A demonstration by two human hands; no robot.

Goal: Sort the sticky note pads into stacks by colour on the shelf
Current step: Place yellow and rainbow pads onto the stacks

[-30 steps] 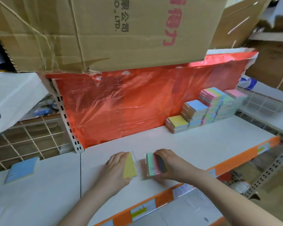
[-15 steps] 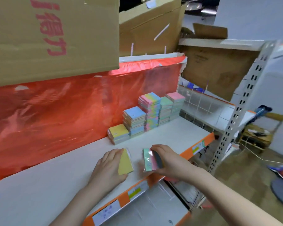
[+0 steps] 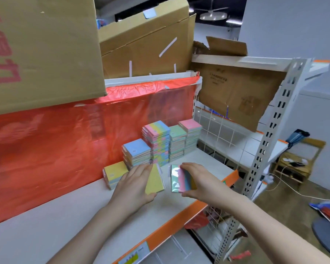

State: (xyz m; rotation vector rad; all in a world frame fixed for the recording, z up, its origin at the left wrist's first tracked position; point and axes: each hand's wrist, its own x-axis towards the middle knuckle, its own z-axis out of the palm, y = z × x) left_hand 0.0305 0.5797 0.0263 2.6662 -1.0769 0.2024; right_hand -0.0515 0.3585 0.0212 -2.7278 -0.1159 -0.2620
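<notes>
My left hand (image 3: 133,185) holds a yellow sticky note pad (image 3: 155,180) just above the white shelf (image 3: 65,216). My right hand (image 3: 200,181) grips a wrapped multicolour pad (image 3: 180,179) by its right edge. Behind them, along the red plastic sheet, stand sorted stacks: a low yellow stack (image 3: 114,173), a blue stack (image 3: 136,151), a tall striped multicolour stack (image 3: 157,141), a green stack (image 3: 177,142) and a pink stack (image 3: 191,135). The yellow pad hovers just right of the yellow stack.
A red plastic sheet (image 3: 55,145) backs the shelf. Large cardboard boxes (image 3: 145,40) sit overhead. A wire grid divider (image 3: 215,134) bounds the shelf on the right, beside a white slotted upright (image 3: 265,145). The shelf front has an orange edge (image 3: 179,221).
Both hands have carried their pads to the right along the shelf, closer to the sorted stacks. My view has swung right with them.
</notes>
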